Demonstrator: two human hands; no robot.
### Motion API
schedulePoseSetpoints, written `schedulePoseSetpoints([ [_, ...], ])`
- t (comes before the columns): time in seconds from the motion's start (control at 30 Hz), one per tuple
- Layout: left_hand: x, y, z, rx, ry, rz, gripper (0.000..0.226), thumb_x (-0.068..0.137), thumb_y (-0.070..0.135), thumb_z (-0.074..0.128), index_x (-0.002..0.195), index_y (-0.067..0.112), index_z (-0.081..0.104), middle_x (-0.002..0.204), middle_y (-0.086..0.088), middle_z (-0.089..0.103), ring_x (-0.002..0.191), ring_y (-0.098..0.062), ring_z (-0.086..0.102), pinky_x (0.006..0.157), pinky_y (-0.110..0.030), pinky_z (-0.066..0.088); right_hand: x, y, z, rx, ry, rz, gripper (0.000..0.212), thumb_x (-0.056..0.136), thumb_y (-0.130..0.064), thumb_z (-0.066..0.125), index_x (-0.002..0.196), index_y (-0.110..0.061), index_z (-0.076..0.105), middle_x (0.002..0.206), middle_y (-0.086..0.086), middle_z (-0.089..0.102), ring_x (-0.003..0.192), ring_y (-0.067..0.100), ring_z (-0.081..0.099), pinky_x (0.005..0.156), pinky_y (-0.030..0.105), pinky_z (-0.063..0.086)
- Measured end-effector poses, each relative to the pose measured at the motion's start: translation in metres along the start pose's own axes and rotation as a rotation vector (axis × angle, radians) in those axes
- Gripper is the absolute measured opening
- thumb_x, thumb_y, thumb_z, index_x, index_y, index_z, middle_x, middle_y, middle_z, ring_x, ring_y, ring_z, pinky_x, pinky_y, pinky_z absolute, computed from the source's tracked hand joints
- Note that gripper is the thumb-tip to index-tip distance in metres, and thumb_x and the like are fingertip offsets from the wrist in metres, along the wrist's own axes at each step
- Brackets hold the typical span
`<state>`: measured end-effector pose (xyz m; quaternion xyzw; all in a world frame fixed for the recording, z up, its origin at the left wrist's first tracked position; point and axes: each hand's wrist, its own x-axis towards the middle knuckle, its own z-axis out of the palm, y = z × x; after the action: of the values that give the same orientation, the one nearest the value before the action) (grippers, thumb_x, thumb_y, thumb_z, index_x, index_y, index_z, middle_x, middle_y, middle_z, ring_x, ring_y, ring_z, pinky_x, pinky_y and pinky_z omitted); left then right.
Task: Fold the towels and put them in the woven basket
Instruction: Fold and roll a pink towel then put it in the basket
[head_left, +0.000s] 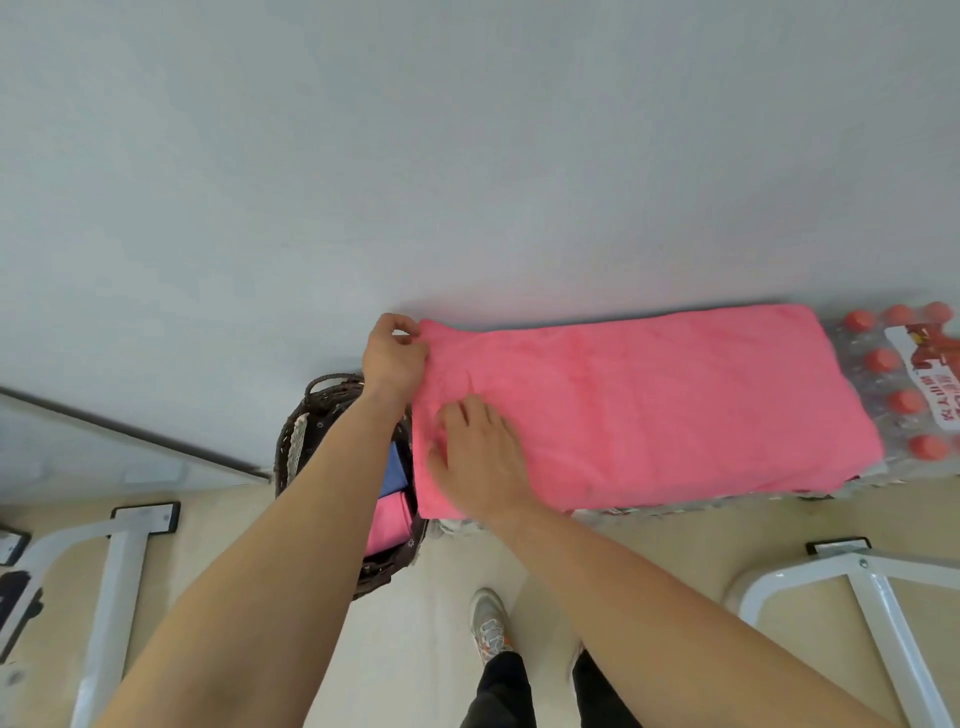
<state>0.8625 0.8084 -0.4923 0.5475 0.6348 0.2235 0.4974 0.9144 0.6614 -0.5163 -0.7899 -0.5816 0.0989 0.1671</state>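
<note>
A pink towel (675, 400) lies spread flat on a pack of bottles against the wall. My left hand (392, 358) pinches the towel's far left corner. My right hand (478, 457) presses on the towel's left end with the fingers bent into the cloth. On the floor to the left of the towel stands the dark woven basket (296, 441), partly hidden behind my left forearm. Inside the basket lie a folded blue towel (395, 470) and a folded pink towel (387, 522).
The shrink-wrapped bottle pack with red caps (904, 400) sticks out at the towel's right end. White metal frames stand on the floor at the left (114, 561) and the right (852, 577). My shoe (488, 623) is on the floor below the towel.
</note>
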Motion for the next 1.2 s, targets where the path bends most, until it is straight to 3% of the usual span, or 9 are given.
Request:
schedulePoseSetpoints([
  [0.17, -0.017, 0.019, -0.009, -0.02, -0.051, 0.066, 0.028, 0.084, 0.0, 0.048, 0.086, 0.017, 0.071, 0.069, -0.001, 0.061, 0.048, -0.013, 0.05, 0.045, -0.021, 0.043, -0.01, -0.043, 0.005, 0.094, -0.032, 0.393, 0.069, 0.061, -0.076, 0.045, 0.096, -0.017, 0.052, 0.097, 0.001, 0.054, 0.086, 0.024, 0.054, 0.072, 0.039, 0.044],
  [0.27, -0.025, 0.03, -0.011, -0.053, -0.083, 0.064, 0.029, 0.087, 0.0, 0.049, 0.089, 0.015, 0.073, 0.073, -0.005, 0.067, 0.057, -0.02, 0.062, 0.055, -0.025, 0.056, -0.006, -0.05, -0.003, 0.112, -0.075, 0.489, 0.056, 0.074, -0.061, 0.06, 0.104, -0.014, 0.054, 0.104, 0.004, 0.056, 0.095, 0.027, 0.057, 0.079, 0.041, 0.044],
  [0.4, -0.034, 0.043, -0.006, -0.064, -0.099, 0.065, 0.032, 0.088, 0.001, 0.045, 0.088, 0.015, 0.074, 0.08, -0.005, 0.071, 0.071, -0.028, 0.072, 0.07, -0.033, 0.062, -0.006, -0.039, -0.023, 0.244, -0.13, 0.522, 0.021, 0.086, -0.024, 0.056, 0.104, -0.013, 0.052, 0.103, 0.008, 0.064, 0.098, 0.033, 0.062, 0.078, 0.04, 0.043],
  [0.63, -0.049, 0.079, 0.028, 0.133, -0.144, 0.224, 0.037, 0.087, 0.002, 0.04, 0.097, 0.013, 0.074, 0.073, -0.002, 0.072, 0.064, -0.018, 0.072, 0.071, -0.037, 0.062, -0.024, 0.002, -0.077, 0.528, -0.12, 0.502, 0.004, 0.091, -0.011, 0.045, 0.088, -0.012, 0.044, 0.092, 0.015, 0.059, 0.084, 0.036, 0.056, 0.065, 0.038, 0.037],
  [0.83, -0.065, 0.111, 0.081, 0.248, -0.169, 0.367, 0.045, 0.083, -0.005, 0.041, 0.11, 0.013, 0.072, 0.095, -0.007, 0.073, 0.069, -0.019, 0.071, 0.076, -0.028, 0.057, -0.039, 0.054, -0.121, 0.675, 0.018, 0.525, 0.014, 0.099, -0.025, 0.049, 0.096, -0.011, 0.048, 0.083, 0.002, 0.056, 0.071, 0.023, 0.053, 0.064, 0.034, 0.039],
  [0.9, -0.071, 0.119, 0.101, 0.275, -0.196, 0.417, 0.042, 0.084, -0.005, 0.043, 0.111, 0.013, 0.072, 0.096, -0.008, 0.074, 0.074, -0.021, 0.072, 0.082, -0.032, 0.058, -0.047, 0.075, -0.131, 0.61, 0.023, 0.51, 0.012, 0.095, -0.018, 0.055, 0.103, -0.009, 0.052, 0.094, 0.009, 0.061, 0.082, 0.028, 0.057, 0.069, 0.036, 0.044],
  [1.0, -0.084, 0.131, 0.128, 0.299, -0.23, 0.497, 0.035, 0.088, -0.002, 0.046, 0.107, 0.012, 0.072, 0.091, -0.007, 0.075, 0.072, -0.018, 0.072, 0.077, -0.031, 0.059, -0.063, 0.111, -0.144, 0.56, 0.038, 0.55, 0.013, 0.084, -0.004, 0.056, 0.096, -0.008, 0.054, 0.096, 0.012, 0.061, 0.087, 0.032, 0.056, 0.069, 0.037, 0.043],
  [1.1, -0.094, 0.141, 0.158, 0.326, -0.265, 0.568, 0.025, 0.093, 0.002, 0.049, 0.101, 0.011, 0.071, 0.09, -0.007, 0.073, 0.067, -0.017, 0.071, 0.069, -0.028, 0.057, -0.081, 0.149, -0.161, 0.553, 0.046, 0.628, 0.028, 0.08, -0.002, 0.055, 0.107, -0.008, 0.062, 0.102, 0.009, 0.067, 0.092, 0.031, 0.06, 0.078, 0.037, 0.049],
  [1.2, -0.099, 0.15, 0.189, 0.394, -0.282, 0.622, 0.021, 0.095, 0.008, 0.051, 0.097, 0.014, 0.071, 0.087, -0.009, 0.072, 0.074, -0.024, 0.071, 0.076, -0.038, 0.058, -0.1, 0.187, -0.177, 0.565, 0.076, 0.709, 0.038, 0.081, 0.001, 0.051, 0.115, -0.01, 0.063, 0.106, 0.009, 0.07, 0.097, 0.03, 0.063, 0.084, 0.035, 0.051],
])
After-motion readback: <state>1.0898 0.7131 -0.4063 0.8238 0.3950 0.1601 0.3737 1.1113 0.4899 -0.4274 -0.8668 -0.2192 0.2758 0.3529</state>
